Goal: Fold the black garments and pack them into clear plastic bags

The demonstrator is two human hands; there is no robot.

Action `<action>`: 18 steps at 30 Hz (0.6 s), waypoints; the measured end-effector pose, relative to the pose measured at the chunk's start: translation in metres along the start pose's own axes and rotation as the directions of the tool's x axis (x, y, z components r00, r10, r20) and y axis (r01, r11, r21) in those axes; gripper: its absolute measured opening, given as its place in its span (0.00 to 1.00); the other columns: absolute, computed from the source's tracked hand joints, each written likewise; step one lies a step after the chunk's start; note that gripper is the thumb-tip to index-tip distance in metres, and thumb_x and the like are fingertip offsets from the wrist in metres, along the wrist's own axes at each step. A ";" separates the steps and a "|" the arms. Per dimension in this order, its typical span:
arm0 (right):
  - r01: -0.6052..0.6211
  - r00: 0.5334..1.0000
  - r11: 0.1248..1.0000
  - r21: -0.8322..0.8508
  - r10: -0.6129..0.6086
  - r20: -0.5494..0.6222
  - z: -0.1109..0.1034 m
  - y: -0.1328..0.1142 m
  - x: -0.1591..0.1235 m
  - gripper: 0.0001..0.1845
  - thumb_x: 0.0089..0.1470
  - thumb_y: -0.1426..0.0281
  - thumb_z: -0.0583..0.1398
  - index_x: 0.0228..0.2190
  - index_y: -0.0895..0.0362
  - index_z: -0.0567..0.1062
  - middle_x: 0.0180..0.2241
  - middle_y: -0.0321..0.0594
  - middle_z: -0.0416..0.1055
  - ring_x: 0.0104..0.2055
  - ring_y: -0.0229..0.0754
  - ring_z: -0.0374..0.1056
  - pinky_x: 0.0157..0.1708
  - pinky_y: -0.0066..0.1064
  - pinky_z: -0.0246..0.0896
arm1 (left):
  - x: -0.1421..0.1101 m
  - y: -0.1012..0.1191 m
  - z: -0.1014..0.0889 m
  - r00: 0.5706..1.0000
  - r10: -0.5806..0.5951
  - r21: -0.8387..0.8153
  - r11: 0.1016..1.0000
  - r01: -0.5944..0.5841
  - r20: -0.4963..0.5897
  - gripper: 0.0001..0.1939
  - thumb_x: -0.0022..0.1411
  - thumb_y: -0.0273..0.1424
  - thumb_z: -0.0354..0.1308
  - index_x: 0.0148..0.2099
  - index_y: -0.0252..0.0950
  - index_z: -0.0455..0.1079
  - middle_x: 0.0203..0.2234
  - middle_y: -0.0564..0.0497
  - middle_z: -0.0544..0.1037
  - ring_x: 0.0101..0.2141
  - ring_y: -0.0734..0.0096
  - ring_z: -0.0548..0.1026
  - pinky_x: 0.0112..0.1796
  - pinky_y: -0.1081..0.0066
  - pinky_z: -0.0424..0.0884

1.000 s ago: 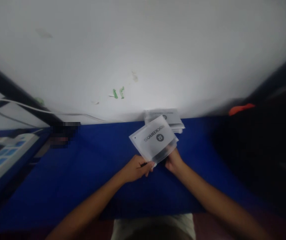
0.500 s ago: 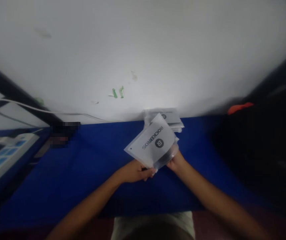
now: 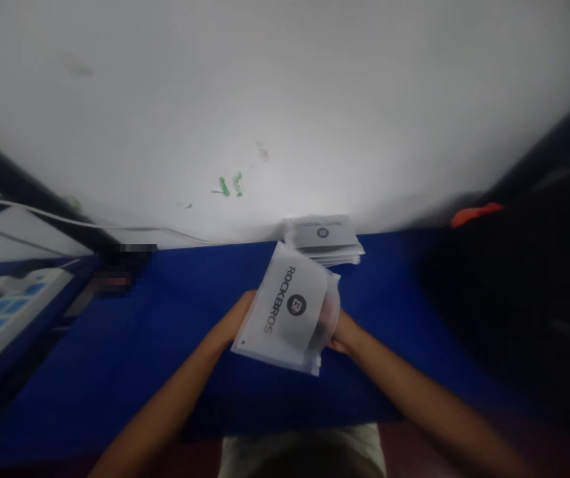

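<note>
A frosted plastic zip bag printed with ROCKBROS and a round dark logo is held up tilted over the blue table. My left hand is behind its left side, the fingers hidden by the bag. At the bag's right end, my right hand grips it; part of the hand shows blurred through the clear, bulging strip there. A small slider sits at the bag's lower right corner. Just beyond lies a stack of similar printed bags against the wall.
The blue table top meets a white wall at the back. A power strip with blue sockets lies at the left, and a white cable runs along the wall. An orange object and a dark mass are at the right.
The bag has turned counterclockwise and come lower and left. My left hand has gone from its slider corner to behind its left side, while my right hand stays at the right end.
</note>
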State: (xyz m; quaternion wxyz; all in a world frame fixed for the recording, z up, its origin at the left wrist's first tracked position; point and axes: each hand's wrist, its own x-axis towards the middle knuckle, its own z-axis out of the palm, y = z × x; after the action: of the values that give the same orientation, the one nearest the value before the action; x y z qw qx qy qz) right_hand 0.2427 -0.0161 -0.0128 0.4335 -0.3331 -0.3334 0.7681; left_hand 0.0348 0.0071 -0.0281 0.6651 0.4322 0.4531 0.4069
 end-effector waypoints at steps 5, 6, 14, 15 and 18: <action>0.148 0.982 0.966 -0.211 -0.120 0.144 0.000 0.009 0.000 0.27 0.37 0.69 0.72 0.43 0.52 0.77 0.42 0.42 0.77 0.48 0.53 0.71 0.51 0.47 0.65 | 0.007 0.001 0.012 0.992 -0.119 -0.276 0.956 0.103 -0.044 0.28 0.52 0.53 0.62 0.41 0.32 0.75 0.28 0.44 0.81 0.29 0.57 0.79 0.30 0.64 0.75; 0.169 0.982 0.957 -0.236 -0.142 0.126 0.000 0.011 0.000 0.26 0.37 0.69 0.72 0.42 0.52 0.78 0.41 0.42 0.77 0.48 0.53 0.71 0.51 0.46 0.65 | 0.005 -0.001 0.017 0.989 -0.149 -0.304 0.943 0.137 -0.014 0.29 0.52 0.54 0.62 0.42 0.31 0.74 0.29 0.43 0.81 0.30 0.57 0.80 0.30 0.63 0.76; -0.245 0.969 0.966 0.087 0.242 0.051 -0.008 0.004 0.002 0.19 0.42 0.59 0.66 0.35 0.59 0.79 0.28 0.45 0.78 0.38 0.55 0.75 0.44 0.48 0.69 | -0.005 -0.013 0.032 0.982 -0.168 -0.246 0.959 0.141 -0.092 0.24 0.50 0.44 0.70 0.42 0.33 0.71 0.26 0.49 0.80 0.23 0.69 0.77 0.26 0.71 0.75; -0.241 0.970 0.965 0.104 0.236 0.057 -0.010 0.003 0.002 0.20 0.42 0.59 0.65 0.35 0.59 0.79 0.27 0.45 0.78 0.38 0.54 0.75 0.44 0.48 0.68 | -0.005 -0.012 0.031 0.984 -0.155 -0.240 0.962 0.129 -0.093 0.24 0.49 0.44 0.70 0.41 0.32 0.71 0.26 0.49 0.79 0.22 0.70 0.76 0.25 0.71 0.75; -0.183 0.982 0.979 0.094 0.178 0.057 -0.012 0.000 0.002 0.21 0.45 0.59 0.64 0.38 0.59 0.78 0.29 0.45 0.79 0.39 0.53 0.75 0.45 0.48 0.68 | -0.005 -0.011 0.029 0.988 -0.114 -0.212 0.973 0.090 -0.100 0.25 0.47 0.45 0.71 0.40 0.33 0.72 0.25 0.50 0.79 0.23 0.70 0.76 0.24 0.73 0.74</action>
State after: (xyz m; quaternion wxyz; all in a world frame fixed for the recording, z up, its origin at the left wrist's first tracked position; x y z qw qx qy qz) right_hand 0.2517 -0.0116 -0.0196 0.3699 -0.3212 -0.2737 0.8277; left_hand 0.0628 -0.0069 -0.0308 0.7001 0.3133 0.4664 0.4406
